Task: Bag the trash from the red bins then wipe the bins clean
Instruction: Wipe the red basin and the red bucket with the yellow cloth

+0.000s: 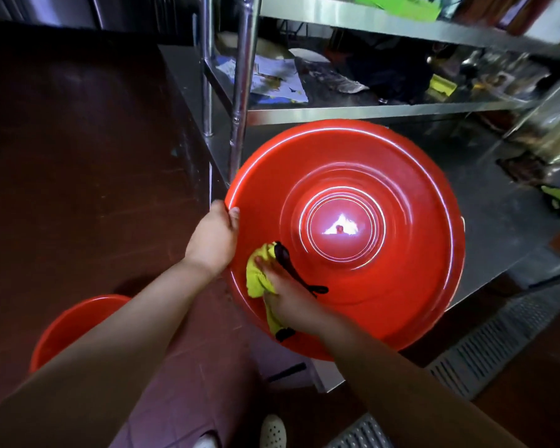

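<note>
A big round red bin (401,253) fills the middle of the view, its open inside facing me with a bright light spot at the bottom. My left hand (214,237) grips its left rim, thumb over the edge. Inside the bin, my right hand (285,295) presses a yellow cloth (257,276) with black trim against the lower left wall. A second red bin (68,324) stands on the floor at the lower left, partly hidden by my left arm.
A steel shelf rack (337,114) stands behind the bin, holding papers, a dark bag and a yellow-green cloth (442,85). A metal floor drain grate (498,344) runs along the lower right. Dark red floor (78,156) lies to the left. My white shoe (272,431) is below.
</note>
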`<move>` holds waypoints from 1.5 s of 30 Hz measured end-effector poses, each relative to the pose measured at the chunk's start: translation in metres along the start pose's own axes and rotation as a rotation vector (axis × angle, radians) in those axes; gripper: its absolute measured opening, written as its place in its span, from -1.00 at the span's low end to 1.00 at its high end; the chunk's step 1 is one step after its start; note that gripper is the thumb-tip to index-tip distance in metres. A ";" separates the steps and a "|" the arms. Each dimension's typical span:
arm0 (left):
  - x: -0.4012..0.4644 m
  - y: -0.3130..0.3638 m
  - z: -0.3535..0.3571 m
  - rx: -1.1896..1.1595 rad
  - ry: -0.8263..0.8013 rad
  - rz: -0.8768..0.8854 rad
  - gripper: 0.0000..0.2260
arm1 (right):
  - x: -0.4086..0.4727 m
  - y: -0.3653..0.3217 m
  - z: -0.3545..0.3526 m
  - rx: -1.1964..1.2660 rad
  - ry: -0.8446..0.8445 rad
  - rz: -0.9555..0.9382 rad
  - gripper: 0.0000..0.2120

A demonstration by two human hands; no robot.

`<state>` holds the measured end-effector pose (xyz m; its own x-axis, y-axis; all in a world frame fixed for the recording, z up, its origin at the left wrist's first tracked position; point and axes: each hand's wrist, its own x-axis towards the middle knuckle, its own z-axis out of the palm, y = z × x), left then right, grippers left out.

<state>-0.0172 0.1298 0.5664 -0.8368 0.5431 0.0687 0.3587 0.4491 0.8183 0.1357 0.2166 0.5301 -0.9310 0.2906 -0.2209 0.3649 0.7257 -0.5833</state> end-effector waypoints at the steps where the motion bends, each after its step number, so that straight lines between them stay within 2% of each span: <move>1: 0.001 0.004 -0.001 0.011 -0.004 0.012 -0.78 | -0.002 0.000 -0.005 -0.033 -0.011 -0.009 -0.43; 2: 0.001 0.006 -0.002 0.017 -0.003 0.024 -0.78 | -0.003 0.001 -0.010 -0.056 -0.022 -0.021 -0.48; 4: 0.001 0.010 -0.002 0.012 0.000 0.049 -0.79 | -0.005 0.006 -0.018 -0.017 -0.046 -0.020 -0.71; 6: -0.001 0.012 -0.001 0.002 -0.003 0.054 -0.78 | -0.006 0.014 -0.026 -0.008 -0.101 0.081 -0.82; 7: -0.002 0.013 0.000 -0.007 -0.005 0.047 -0.75 | -0.007 0.018 -0.032 -0.024 -0.117 0.146 -0.81; 9: -0.004 0.016 0.001 -0.030 -0.022 0.042 -0.71 | -0.008 0.030 -0.040 -0.186 -0.152 0.334 -0.61; 11: -0.006 0.020 0.002 -0.057 -0.053 0.035 -0.71 | -0.008 0.042 -0.045 -0.220 -0.133 0.421 -0.66; 14: -0.007 0.025 0.005 -0.103 -0.055 0.013 -0.73 | -0.005 0.048 -0.063 -0.262 -0.047 0.394 -0.77; 17: -0.006 0.033 0.011 -0.148 -0.005 0.009 -0.80 | 0.018 0.059 -0.096 -0.488 0.146 0.401 -0.63; 21: -0.008 0.041 0.019 -0.150 0.050 0.024 -0.85 | 0.065 0.089 -0.142 -0.676 0.361 0.472 -0.66; 24: -0.014 0.049 0.024 -0.219 0.019 0.030 -0.88 | 0.090 0.118 -0.156 -0.905 0.444 0.393 -0.73; 26: -0.015 0.057 0.027 -0.260 0.007 0.024 -0.87 | 0.101 0.135 -0.154 -0.985 0.437 0.340 -0.72; 31: -0.010 0.060 0.024 -0.473 0.039 -0.164 -0.84 | 0.128 0.164 -0.132 -0.903 0.370 0.223 -0.37; 35: -0.023 0.061 0.036 -0.539 0.101 -0.199 -0.78 | 0.143 0.162 -0.109 -0.763 0.352 0.152 -0.24; 38: -0.029 0.066 0.044 -0.565 0.144 -0.180 -0.74 | 0.150 0.162 -0.097 -0.798 0.268 0.105 -0.32; 43: -0.024 0.068 0.044 -0.391 0.233 -0.177 -0.87 | 0.123 0.162 -0.068 -0.962 -0.029 -0.236 -0.44; 45: -0.025 0.067 0.042 -0.407 0.277 -0.196 -0.86 | 0.106 0.165 -0.058 -0.958 -0.056 -0.296 -0.47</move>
<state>0.0452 0.1753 0.5953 -0.9698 0.2438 -0.0043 0.0414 0.1818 0.9825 0.0974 0.4028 0.4557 -0.9756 0.0054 -0.2195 -0.0508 0.9671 0.2494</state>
